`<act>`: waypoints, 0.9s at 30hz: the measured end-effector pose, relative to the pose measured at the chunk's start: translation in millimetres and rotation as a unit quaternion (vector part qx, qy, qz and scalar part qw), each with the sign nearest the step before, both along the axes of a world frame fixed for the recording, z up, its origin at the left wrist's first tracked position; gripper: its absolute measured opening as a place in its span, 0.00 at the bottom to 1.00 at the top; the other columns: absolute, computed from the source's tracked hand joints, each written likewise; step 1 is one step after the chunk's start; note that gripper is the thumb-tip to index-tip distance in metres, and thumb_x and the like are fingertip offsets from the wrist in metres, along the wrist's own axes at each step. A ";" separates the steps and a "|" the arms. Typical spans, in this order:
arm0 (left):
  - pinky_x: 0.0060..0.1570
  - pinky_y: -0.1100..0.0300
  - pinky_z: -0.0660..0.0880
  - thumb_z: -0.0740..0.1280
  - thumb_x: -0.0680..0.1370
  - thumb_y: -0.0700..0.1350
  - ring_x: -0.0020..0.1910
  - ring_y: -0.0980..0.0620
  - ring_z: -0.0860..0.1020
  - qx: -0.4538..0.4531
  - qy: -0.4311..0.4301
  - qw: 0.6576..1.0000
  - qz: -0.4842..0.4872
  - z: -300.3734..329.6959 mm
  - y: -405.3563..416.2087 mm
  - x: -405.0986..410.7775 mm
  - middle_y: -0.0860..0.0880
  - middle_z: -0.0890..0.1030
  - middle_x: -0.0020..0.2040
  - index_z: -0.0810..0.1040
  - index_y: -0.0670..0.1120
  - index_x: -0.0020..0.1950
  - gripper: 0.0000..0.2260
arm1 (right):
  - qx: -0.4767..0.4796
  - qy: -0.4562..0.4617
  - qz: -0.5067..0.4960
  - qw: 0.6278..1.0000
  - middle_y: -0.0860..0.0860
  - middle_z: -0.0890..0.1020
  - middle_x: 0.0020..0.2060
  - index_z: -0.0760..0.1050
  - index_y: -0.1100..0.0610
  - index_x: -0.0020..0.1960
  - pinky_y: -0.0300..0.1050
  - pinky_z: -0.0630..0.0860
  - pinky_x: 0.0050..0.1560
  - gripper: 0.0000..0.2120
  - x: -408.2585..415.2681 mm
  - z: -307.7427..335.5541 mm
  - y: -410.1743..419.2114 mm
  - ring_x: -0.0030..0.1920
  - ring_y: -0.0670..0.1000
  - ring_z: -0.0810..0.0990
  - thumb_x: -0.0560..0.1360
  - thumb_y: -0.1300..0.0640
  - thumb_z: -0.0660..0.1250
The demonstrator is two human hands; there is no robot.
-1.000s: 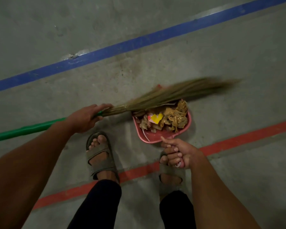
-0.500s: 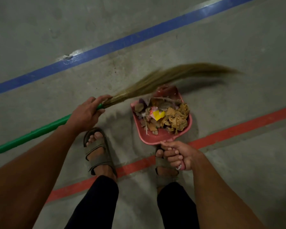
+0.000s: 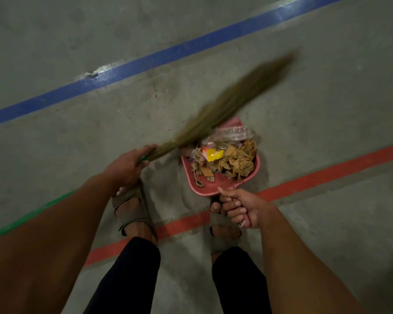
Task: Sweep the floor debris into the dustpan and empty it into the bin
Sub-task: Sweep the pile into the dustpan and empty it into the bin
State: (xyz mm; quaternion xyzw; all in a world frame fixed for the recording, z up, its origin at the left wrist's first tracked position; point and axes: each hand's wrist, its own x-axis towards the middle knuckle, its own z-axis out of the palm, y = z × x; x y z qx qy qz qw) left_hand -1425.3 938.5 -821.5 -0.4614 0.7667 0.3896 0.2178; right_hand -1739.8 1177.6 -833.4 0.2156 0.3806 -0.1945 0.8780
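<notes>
Green broom [image 3: 225,105] handle hidden behind left forearm.

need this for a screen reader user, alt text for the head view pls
Seen from above, a person's right hand holds a pink dustpan full of debris on a concrete floor, while the left hand swings a blurred grass broom past it.

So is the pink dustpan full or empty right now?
Full. The dustpan holds a heap of crumpled brown paper, a yellow scrap and clear plastic that covers most of its tray.
</notes>
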 end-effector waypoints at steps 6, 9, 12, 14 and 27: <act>0.53 0.50 0.76 0.65 0.83 0.48 0.51 0.44 0.78 -0.008 0.023 0.999 -0.032 20.6 44.5 2.1 0.47 0.76 0.55 0.59 0.66 0.78 0.28 | -0.015 0.040 0.007 0.999 0.44 0.61 0.22 0.66 0.52 0.37 0.38 0.50 0.22 0.19 10.9 10.7 5.1 0.21 0.43 0.52 0.80 0.43 0.68; 0.48 0.50 0.78 0.66 0.83 0.49 0.47 0.47 0.77 -0.050 0.026 0.998 -0.035 24.3 51.1 3.5 0.50 0.73 0.53 0.59 0.69 0.76 0.27 | -0.028 0.020 -0.008 0.999 0.44 0.61 0.22 0.66 0.53 0.40 0.38 0.53 0.20 0.18 16.2 8.6 8.9 0.22 0.44 0.50 0.81 0.44 0.67; 0.45 0.50 0.78 0.66 0.82 0.50 0.46 0.49 0.75 -0.073 0.025 0.996 -0.050 23.9 47.3 1.0 0.50 0.70 0.53 0.58 0.70 0.76 0.28 | -0.048 -0.011 -0.051 0.997 0.45 0.59 0.22 0.61 0.52 0.38 0.37 0.54 0.19 0.22 22.2 6.3 9.8 0.19 0.43 0.53 0.81 0.47 0.70; 0.44 0.50 0.78 0.68 0.81 0.49 0.45 0.50 0.74 -0.094 0.028 0.993 -0.059 26.7 42.9 -2.2 0.50 0.69 0.54 0.58 0.70 0.76 0.30 | -0.058 -0.021 -0.071 0.996 0.45 0.56 0.23 0.54 0.51 0.39 0.37 0.56 0.17 0.28 29.7 8.2 6.8 0.17 0.43 0.56 0.77 0.48 0.75; 0.36 0.59 0.74 0.69 0.81 0.50 0.43 0.52 0.74 -0.134 0.092 0.979 -0.124 70.1 34.7 19.2 0.46 0.66 0.62 0.57 0.62 0.77 0.30 | -0.094 0.066 -0.109 0.987 0.46 0.59 0.20 0.61 0.53 0.35 0.39 0.57 0.18 0.21 87.6 40.0 14.7 0.17 0.44 0.55 0.83 0.51 0.65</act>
